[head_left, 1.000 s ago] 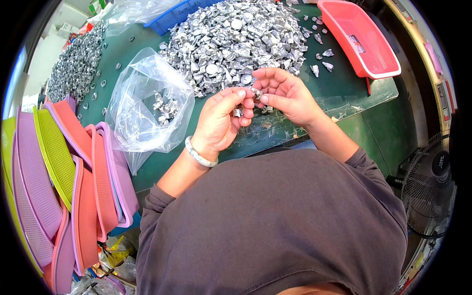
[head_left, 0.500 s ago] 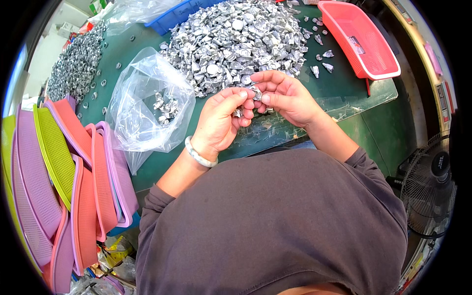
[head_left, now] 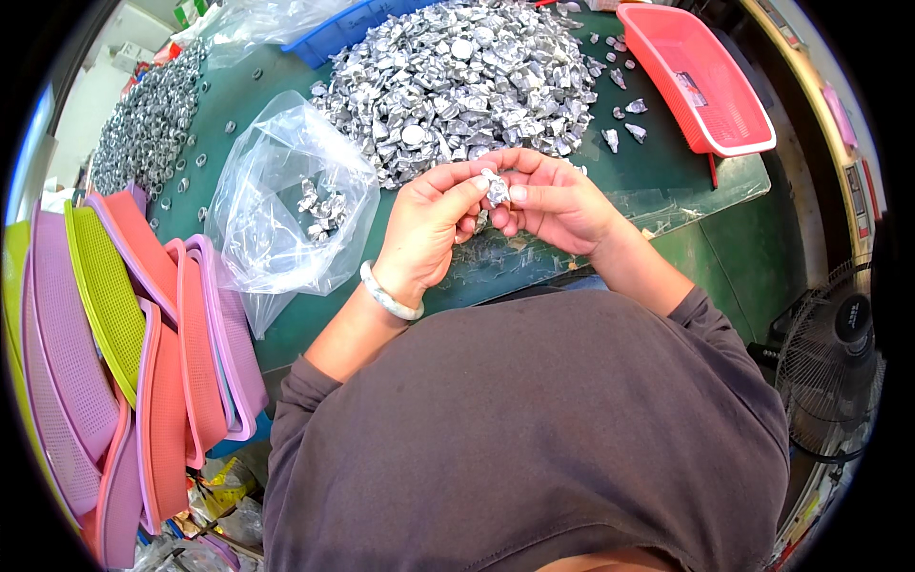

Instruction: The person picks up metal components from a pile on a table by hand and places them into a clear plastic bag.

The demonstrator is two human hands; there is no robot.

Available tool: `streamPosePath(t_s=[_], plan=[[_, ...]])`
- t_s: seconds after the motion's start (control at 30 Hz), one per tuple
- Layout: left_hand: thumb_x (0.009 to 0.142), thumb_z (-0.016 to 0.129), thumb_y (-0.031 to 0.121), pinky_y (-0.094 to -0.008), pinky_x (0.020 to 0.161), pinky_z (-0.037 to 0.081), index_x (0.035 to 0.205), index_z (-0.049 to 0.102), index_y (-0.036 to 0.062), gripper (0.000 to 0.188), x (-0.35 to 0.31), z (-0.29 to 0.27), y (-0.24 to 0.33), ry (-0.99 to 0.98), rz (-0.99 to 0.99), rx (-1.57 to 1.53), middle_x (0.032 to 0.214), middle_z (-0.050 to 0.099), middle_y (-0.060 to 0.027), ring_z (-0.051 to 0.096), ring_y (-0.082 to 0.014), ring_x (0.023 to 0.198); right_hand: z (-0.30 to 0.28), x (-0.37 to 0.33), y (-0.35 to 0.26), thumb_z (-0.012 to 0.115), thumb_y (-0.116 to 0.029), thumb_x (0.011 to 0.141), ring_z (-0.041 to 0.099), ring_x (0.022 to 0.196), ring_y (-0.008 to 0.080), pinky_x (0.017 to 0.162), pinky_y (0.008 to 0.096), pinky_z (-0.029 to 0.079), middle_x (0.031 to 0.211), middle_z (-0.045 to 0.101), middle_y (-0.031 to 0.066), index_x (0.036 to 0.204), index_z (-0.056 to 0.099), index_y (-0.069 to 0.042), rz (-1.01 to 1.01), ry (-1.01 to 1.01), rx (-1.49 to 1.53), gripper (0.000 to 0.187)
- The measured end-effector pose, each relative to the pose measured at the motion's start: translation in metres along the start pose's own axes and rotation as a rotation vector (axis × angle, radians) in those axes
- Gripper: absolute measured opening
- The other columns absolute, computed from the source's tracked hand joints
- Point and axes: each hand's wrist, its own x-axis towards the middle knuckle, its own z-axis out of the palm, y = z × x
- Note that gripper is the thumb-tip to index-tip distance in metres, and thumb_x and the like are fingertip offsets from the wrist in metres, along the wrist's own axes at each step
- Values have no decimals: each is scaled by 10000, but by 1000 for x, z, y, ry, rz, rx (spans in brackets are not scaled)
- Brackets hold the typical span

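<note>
One small silver part [head_left: 497,190] sits pinched between both hands, held up just above the near edge of the bench [head_left: 610,186]. The left hand [head_left: 424,234] grips it from its side with thumb and fingertips closed on it, a pale bangle [head_left: 389,296] on that wrist; the right hand [head_left: 553,200] meets it from the other side, fingers curled around the same piece. Whether more bits are tucked in the palms I cannot tell.

Just beyond the hands lies a big heap [head_left: 457,81] of like silver parts, with a few strays scattered toward a red basket [head_left: 691,81] at the far right. To the left, near the left hand, an open clear bag [head_left: 286,205] rests on the bench with a handful of parts inside. A second, smaller heap [head_left: 148,119] lies at the far left, and a stack of coloured trays [head_left: 124,334] leans beside the bench. A fan [head_left: 834,367] stands on the floor at the right.

It looks like the checking or fitting step on a single piece. Judging by the bag's contents, the next move would call for a short carry leftward and a clean release over the bag's mouth, then a fresh pick from the heap.
</note>
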Motion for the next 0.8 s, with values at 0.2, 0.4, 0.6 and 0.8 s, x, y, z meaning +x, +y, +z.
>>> streamPosePath(t_s=[0.2,0.4,0.6,0.8], plan=[[832,570,110,-126,427,310,929,609,46,122,2,-2,2,10,-39,-2,675,552,29,435,-10,510,7,-1,1,517,-94,853,565,763,156,653,268,480,929,553,94,1185,429,-15,23,22,46,352],[835,564,114,-129,430,317,912,607,43,114,3,-7,1,-37,-85,-58,679,558,19,444,-14,519,8,-2,2,525,-103,852,571,765,161,659,273,484,932,562,100,1174,436,-20,33,36,67,345],[825,582,99,-144,450,328,918,621,36,118,0,-1,-1,21,26,46,685,555,34,435,-14,532,15,-3,3,570,-45,816,577,792,154,683,277,484,952,563,90,1169,438,-19,-40,109,-73,378],[818,601,94,-145,466,330,944,610,38,139,-3,-2,-5,3,144,114,689,551,42,436,-13,546,12,-2,5,571,8,796,569,854,139,733,264,478,1016,547,74,1204,413,-16,-175,165,-327,438]])
